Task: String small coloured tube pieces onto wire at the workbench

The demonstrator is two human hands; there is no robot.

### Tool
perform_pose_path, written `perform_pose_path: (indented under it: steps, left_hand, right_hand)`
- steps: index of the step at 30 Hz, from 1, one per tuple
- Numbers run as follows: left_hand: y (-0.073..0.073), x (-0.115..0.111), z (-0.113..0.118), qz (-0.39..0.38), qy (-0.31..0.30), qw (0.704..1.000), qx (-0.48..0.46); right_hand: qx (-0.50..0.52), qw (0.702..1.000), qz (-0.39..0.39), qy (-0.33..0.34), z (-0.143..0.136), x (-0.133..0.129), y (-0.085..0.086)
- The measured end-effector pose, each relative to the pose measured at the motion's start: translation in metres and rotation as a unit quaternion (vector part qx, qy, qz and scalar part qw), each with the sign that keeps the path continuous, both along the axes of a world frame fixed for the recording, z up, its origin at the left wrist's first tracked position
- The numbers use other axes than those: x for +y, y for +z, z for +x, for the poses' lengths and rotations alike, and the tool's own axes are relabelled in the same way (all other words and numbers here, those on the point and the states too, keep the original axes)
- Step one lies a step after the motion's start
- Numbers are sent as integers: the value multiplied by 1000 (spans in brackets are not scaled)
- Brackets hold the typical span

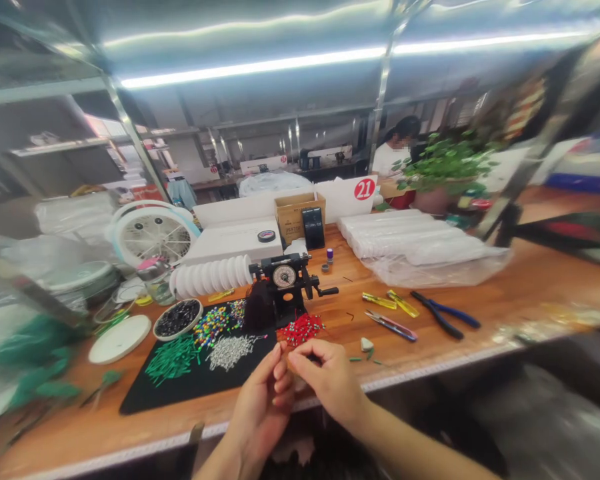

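Observation:
My left hand (266, 395) and my right hand (330, 380) meet close together above the table's front edge. Thumb and fingers are pinched in each, and whatever they grip is too small to make out. Just beyond them lies a pile of small red pieces (301, 329) with light beads or tips. To the left, a black mat (145, 398) bears green strips (173, 360), small silvery-white pieces (231, 351) and multicoloured beads (212, 327). Behind the mat stands a black hand-cranked winding machine (283, 276) with a dial and a row of white discs (211, 276).
Pliers (445, 315), snips (391, 325) and yellow-handled tools (403, 303) lie at right. A dish of black pieces (179, 320), a white lid (120, 339) and a fan (155, 235) are at left. Plastic-wrapped white rolls (415, 233) lie behind; a person (393, 157) sits farther off.

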State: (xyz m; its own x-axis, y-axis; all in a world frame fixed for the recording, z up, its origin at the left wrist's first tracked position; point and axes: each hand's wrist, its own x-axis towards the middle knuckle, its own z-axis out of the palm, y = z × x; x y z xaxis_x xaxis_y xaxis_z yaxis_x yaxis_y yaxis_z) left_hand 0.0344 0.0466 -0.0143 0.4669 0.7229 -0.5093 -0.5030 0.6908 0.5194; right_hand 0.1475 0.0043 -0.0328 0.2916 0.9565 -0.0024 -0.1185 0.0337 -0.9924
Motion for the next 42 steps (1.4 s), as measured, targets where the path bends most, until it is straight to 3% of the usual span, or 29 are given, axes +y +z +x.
perform_pose_path:
  steps: [5,12,26,29,33,37,39,42]
  left_hand:
    - [-1,-2,1,-21,-1,1000,-22]
    - [1,-4,0,-21,-31,999,-7]
    - [-4,-5,-1,0,-34,999,-10]
    - [-8,-7,0,39,-50,998,11]
    - [-15,-10,3,160,-77,981,83]
    - [-16,-9,7,245,-39,952,178]
    - [-16,-8,10,263,-28,942,206]
    - [-15,-9,17,271,-59,942,188]
  right_hand:
    - [-58,997,47,-34,-13,-1,-7]
    - [-136,987,63,-54,-15,-1,-2]
    - [-168,982,60,-67,-14,0,-7]
    - [-125,990,48,-52,-14,0,-5]
    - [5,1000,-19,22,-5,-2,-3]
    - [93,990,-63,85,8,-10,-4]
    - [107,989,-64,78,11,-13,-5]
    - [121,991,-46,45,11,-13,-6]
